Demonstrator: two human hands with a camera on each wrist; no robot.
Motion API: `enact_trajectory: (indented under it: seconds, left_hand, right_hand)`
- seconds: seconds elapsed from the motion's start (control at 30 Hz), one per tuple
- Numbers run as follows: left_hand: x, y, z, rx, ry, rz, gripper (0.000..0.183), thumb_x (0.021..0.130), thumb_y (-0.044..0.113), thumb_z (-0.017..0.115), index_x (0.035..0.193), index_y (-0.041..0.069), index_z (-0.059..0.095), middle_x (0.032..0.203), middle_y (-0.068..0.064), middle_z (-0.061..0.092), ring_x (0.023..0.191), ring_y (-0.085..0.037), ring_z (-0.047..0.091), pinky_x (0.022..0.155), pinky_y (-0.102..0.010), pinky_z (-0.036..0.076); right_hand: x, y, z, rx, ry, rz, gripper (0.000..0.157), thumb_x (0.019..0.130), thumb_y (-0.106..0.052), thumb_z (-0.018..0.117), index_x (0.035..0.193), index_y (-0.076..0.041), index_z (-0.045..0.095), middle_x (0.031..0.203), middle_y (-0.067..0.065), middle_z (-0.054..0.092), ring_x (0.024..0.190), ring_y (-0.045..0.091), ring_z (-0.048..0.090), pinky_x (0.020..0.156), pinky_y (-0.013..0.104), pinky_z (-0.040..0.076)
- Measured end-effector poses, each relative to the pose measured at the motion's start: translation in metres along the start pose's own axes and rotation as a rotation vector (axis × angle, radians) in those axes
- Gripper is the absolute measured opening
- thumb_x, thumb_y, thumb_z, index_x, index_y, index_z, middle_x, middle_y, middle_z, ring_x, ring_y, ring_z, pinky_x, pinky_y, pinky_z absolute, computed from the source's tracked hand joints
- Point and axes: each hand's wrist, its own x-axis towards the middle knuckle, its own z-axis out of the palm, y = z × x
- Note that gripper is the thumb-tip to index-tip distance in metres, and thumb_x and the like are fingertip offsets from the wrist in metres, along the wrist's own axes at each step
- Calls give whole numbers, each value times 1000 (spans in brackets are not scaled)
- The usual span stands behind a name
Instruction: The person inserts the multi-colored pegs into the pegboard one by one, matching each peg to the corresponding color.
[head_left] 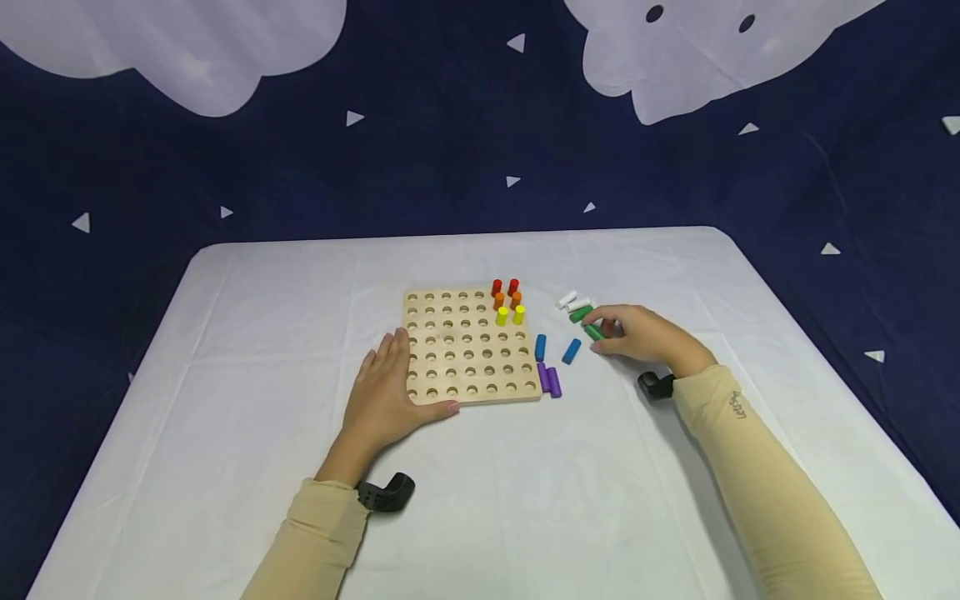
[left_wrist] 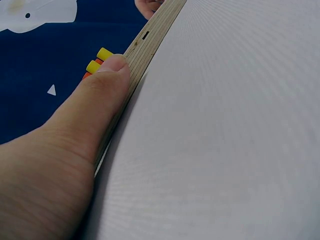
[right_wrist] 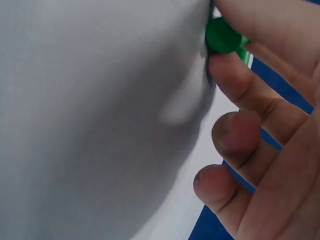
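A square wooden pegboard (head_left: 461, 363) with rows of round holes lies on the table. Flat along its left side is my left hand (head_left: 381, 392), fingers straight and thumb stretched along the front edge; the left wrist view has the thumb (left_wrist: 97, 100) against the board's side. Off to the right, my right hand (head_left: 637, 335) pinches a green peg (right_wrist: 223, 36) between thumb and index finger, close to the tabletop. Beside it lies a second green peg (head_left: 580, 314). Two red pegs (head_left: 497, 287), two orange pegs (head_left: 499, 301) and two yellow pegs (head_left: 502, 317) stand in the board's far right corner.
Two white pegs (head_left: 567, 298) lie behind the green ones. Between board and right hand are two blue pegs (head_left: 572, 351), and two purple pegs (head_left: 554, 382) lie by the board's right edge. A white cloth covers the table (head_left: 525, 500); a dark blue backdrop (head_left: 435, 175) hangs behind.
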Motion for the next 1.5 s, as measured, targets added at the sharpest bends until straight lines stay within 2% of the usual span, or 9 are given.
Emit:
enact_trajectory:
  seconds: [0.3, 0.53, 0.7, 0.8, 0.97, 1.2, 1.5]
  left_hand:
    - [0, 1, 0, 2, 4, 3, 142, 63, 84, 69, 159, 1, 4, 166, -17, 7, 156, -33, 8, 128, -48, 4]
    - [0, 1, -1, -3, 5, 1, 142, 63, 84, 69, 159, 1, 3, 166, -17, 7, 156, -33, 8, 128, -48, 4]
    - [0, 1, -2, -4, 4, -1, 142, 63, 84, 69, 159, 1, 3, 167, -17, 7, 156, -32, 7, 128, -47, 4]
    - [0, 1, -1, -7, 4, 1, 142, 63, 83, 69, 159, 1, 3, 167, -17, 7, 156, -32, 7, 128, -47, 4]
    - [0, 1, -1, -5, 3, 3, 142, 63, 84, 69, 159, 2, 3, 167, -17, 6, 156, -32, 7, 128, -47, 4]
    - [0, 1, 0, 1, 1, 3, 142, 63, 83, 69, 159, 2, 3, 167, -17, 7, 156, -32, 7, 128, -47, 4]
    - [0, 0, -1, 4, 0, 3, 141, 64, 83, 68, 159, 2, 3, 167, -17, 6, 156, -32, 7, 128, -47, 4]
  right_hand:
    - [-1, 2, -1, 45, 2, 32, 44, 88, -16, 75, 128, -7, 62, 96, 6, 63, 78, 18, 52, 71, 30, 45]
    - [2, -5, -1, 92, 118, 42, 44, 87, -22, 78, 127, -14, 62, 98, 4, 66, 77, 20, 52, 68, 30, 44]
    - [7, -15, 1, 138, 216, 23, 45, 85, -21, 80, 126, -16, 63, 99, 2, 69, 79, 20, 53, 65, 28, 43]
    - [11, -22, 2, 163, 247, -8, 45, 84, -20, 81, 125, -14, 63, 99, 2, 70, 80, 20, 54, 63, 28, 45]
    - [17, -33, 6, 213, 240, -69, 42, 84, -18, 80, 122, -11, 63, 101, 4, 71, 79, 22, 55, 62, 27, 46]
    - [23, -47, 13, 238, 243, -96, 39, 84, -20, 81, 117, -12, 62, 103, 5, 72, 79, 21, 55, 64, 27, 45]
    - [31, -70, 24, 244, 227, -153, 31, 84, -20, 80, 110, -15, 63, 99, 2, 71, 72, 21, 52, 57, 25, 44]
